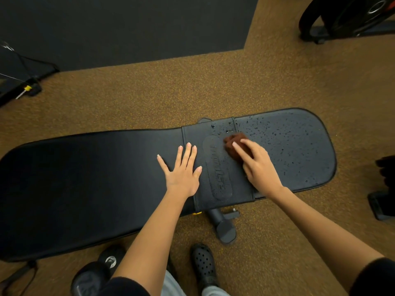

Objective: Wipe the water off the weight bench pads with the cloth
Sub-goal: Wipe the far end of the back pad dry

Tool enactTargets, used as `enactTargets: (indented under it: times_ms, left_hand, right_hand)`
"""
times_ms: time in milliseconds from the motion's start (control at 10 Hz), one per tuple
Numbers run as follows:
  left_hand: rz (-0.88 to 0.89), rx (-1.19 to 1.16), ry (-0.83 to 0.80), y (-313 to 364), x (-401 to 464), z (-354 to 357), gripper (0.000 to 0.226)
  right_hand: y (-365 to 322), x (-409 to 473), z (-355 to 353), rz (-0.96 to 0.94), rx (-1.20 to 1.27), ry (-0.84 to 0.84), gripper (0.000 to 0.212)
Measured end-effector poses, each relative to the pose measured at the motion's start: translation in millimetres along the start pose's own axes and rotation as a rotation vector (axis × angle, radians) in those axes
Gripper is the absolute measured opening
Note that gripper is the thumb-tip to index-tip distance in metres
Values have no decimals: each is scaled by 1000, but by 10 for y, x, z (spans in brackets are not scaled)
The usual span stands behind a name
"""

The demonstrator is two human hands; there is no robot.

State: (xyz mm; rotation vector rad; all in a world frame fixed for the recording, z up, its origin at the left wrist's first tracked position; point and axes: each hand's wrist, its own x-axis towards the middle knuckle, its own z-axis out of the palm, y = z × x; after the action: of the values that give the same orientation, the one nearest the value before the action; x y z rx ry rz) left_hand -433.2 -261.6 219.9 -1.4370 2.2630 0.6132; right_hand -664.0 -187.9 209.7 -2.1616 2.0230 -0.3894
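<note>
The right hand [256,161] holds a bunched brown cloth [235,144], with the fingers curled over it and pressing it down on the bench [85,189]. The cloth lies at the seam where the middle cover [218,167] meets the short pad [299,146]. Just left of the grip, the cover carries an oval patch with raised letters; the letters are too dark and faint to read. Beyond the grip and to its right, many small water drops sit on the short pad, and some larger drops stand on the far edge of the cover. The part of the cover near the wrist looks mostly dry.

The left hand [181,169] lies flat on the long pad [85,178], left of the cloth, fingers straight and spread, holding nothing. This long pad looks smooth and without drops.

Under the bench, below the grip, a black knob [224,227] sticks out from the frame, with a small yellow part beside it. The floor [149,92] is brown speckled rubber, and far from the grip a black mat [128,24] covers it. A weight plate [352,16] stands at the far right corner. A black shoe [204,265] with holes and a dumbbell [96,272] are near the person's legs.
</note>
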Motion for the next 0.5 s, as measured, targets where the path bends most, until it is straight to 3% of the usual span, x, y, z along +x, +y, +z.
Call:
enactTargets:
  times_ms: [100,300,400,500]
  left_hand:
    - [-1,2,0,0,7,1,58]
    - [-10,-1,-6,14,12,1,58]
    - [-11,2,0,13,4,8,58]
    - [-11,-5,8,10,6,15,58]
  right_hand:
    - [68,289,62,188,104,85,55]
    - [-20,806,237,231,219,107,47]
    - [-48,762,232,159,177,63,50]
    - [-22,590,184,-37,119,-22,54]
